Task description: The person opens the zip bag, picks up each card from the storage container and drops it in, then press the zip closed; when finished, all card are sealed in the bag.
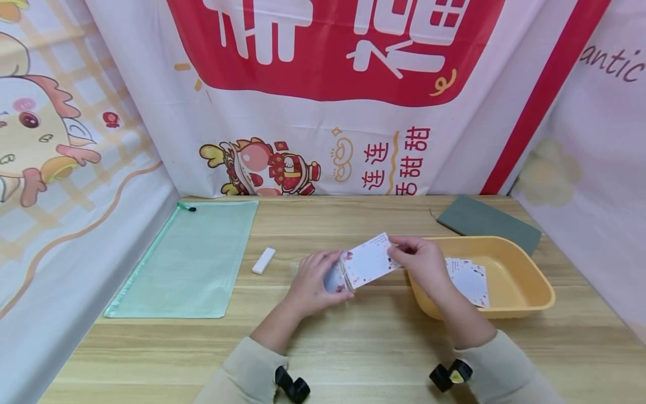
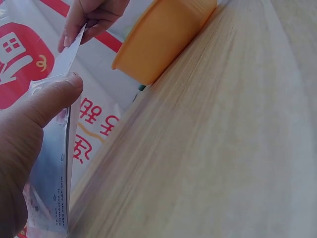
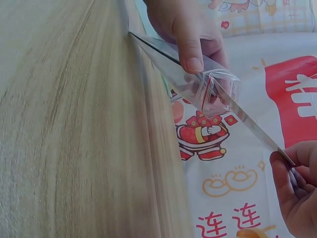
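Above the counter [image 1: 353, 359], holds the clear bag [image 1: 334, 279] in the left grip [image 1: 310, 283], pinches the cards [image 1: 368, 262], partly inside, with the right grip [image 1: 424, 264]; seems mid-slide, in or out unclear; calls for steady, straight guiding.

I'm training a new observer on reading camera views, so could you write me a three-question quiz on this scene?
1. What does the right grip pinch?
a) the white block
b) a flower-edged card
c) the green pouch

2. True or false: the white block lies on top of the green pouch.

3. Fill in: in the head view, the yellow tray holds ____.

Key: 1 b; 2 false; 3 loose cards.
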The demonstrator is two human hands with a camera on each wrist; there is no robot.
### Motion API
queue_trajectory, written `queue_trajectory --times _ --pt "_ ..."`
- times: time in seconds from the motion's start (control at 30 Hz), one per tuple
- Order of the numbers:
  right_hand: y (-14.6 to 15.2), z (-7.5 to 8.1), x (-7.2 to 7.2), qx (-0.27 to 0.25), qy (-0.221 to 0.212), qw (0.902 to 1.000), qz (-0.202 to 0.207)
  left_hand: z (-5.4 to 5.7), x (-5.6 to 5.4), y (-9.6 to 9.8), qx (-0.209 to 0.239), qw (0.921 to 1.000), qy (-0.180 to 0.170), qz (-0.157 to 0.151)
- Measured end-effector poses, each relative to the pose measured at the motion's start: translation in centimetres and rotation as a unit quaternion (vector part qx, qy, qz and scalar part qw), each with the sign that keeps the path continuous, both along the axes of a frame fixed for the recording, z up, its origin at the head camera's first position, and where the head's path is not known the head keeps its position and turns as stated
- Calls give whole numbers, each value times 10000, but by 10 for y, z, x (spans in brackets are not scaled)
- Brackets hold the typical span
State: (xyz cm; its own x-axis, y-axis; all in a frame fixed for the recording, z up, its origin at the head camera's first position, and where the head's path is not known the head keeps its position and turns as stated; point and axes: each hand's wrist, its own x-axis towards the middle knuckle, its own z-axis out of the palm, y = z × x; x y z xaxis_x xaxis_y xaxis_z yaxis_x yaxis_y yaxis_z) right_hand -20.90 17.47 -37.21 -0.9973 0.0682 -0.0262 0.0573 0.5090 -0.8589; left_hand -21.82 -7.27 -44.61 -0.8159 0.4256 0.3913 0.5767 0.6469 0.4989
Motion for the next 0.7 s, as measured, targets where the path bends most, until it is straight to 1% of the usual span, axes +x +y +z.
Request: queue_trajectory --times 0.17,0.4,0.53,0.7 --pt "-1 1 0 31 -53 9999 -124 2 1 0 -85 9999 -107 24" --pt "-1 -2 1 136 347 9993 -18 3 2 -1 -112 9998 -153 -14" --pt "1 -2 1 73 240 9997 -32 3 2 -1 -98 9998 -159 -3" --pt "-1 -3 1 -132 246 9996 -17 3 2 -1 -88 9999 -122 39"
